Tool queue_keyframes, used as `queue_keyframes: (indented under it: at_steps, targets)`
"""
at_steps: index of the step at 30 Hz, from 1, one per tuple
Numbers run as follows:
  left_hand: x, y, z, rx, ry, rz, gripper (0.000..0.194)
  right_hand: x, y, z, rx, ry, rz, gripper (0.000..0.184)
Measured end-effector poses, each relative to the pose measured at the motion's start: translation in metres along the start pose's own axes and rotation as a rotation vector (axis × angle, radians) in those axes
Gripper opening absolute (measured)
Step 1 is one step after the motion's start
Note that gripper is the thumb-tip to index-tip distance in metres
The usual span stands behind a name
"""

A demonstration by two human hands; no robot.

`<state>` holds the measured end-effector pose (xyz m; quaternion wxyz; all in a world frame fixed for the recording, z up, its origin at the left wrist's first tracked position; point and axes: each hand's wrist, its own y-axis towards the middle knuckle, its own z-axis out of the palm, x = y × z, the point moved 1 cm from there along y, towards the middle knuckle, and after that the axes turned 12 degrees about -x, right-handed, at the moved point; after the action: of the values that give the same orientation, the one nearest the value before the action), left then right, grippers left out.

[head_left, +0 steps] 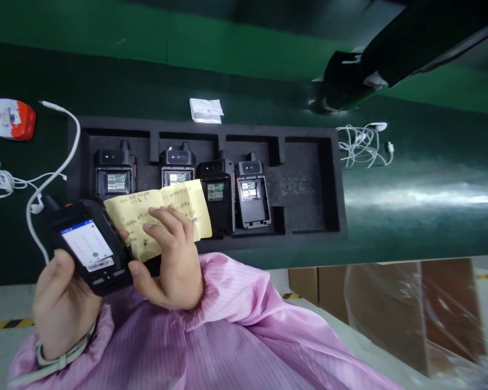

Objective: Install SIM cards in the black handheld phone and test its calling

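In my left hand [65, 303] is a black handheld two-way radio phone [93, 246] with a stubby antenna and a lit screen; my thumb lies along its near edge. A creased yellow handwritten note [142, 238] extends from beside the radio phone over the tray's near side. My right hand [171, 260] is over this note with its fingers apart, the thumb close to the lower end of the radio phone. Several similar radio phones, including one at the right [252, 197], lie face down in a black foam tray [309, 227], their backs uncovered and card slots showing.
A white cable [71, 157] curves past the tray's left end. Coiled white earphones [360, 143] lie right of it, with another white cord [2, 179] at the left. A red-and-white box [14, 119] and white paper [206, 110] sit farther back. Cardboard boxes [382, 309] stand below the table edge.
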<state>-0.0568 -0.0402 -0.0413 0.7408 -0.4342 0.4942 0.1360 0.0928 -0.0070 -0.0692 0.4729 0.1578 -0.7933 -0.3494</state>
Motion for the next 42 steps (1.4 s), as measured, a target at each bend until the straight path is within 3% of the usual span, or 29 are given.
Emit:
queue_keyframes:
  at_steps: [5,9,14,19,26,34,38,42]
  targets:
    - [0.001,0.0,0.001,-0.046,-0.017,0.025,0.035,0.003,-0.006,0.005,-0.027,-0.008,-0.095,0.029]
    - [0.003,0.001,0.0,-0.038,-0.018,0.002,0.04,0.007,-0.01,0.006,-0.105,0.051,-0.121,0.025]
    - [0.008,0.0,0.001,0.016,-0.097,0.026,0.037,0.012,-0.008,-0.003,-0.107,0.109,-0.118,0.026]
    - [0.008,-0.004,0.004,0.128,-0.17,0.005,0.029,0.019,-0.005,-0.001,-0.024,-0.003,-0.176,0.037]
    - [0.002,-0.01,0.006,0.138,-0.165,-0.059,0.029,0.024,-0.006,0.011,0.021,-0.069,-0.23,0.051]
    - [-0.003,-0.01,0.008,-0.014,-0.109,-0.16,0.041,0.022,-0.008,0.018,-0.086,0.016,-0.197,0.053]
    - [-0.002,-0.008,0.008,-0.039,-0.066,-0.114,0.041,0.017,-0.012,0.019,-0.157,0.038,-0.16,0.052]
    - [0.0,-0.006,0.006,-0.012,-0.055,-0.053,0.037,0.016,-0.014,0.017,-0.146,0.07,-0.096,0.049]
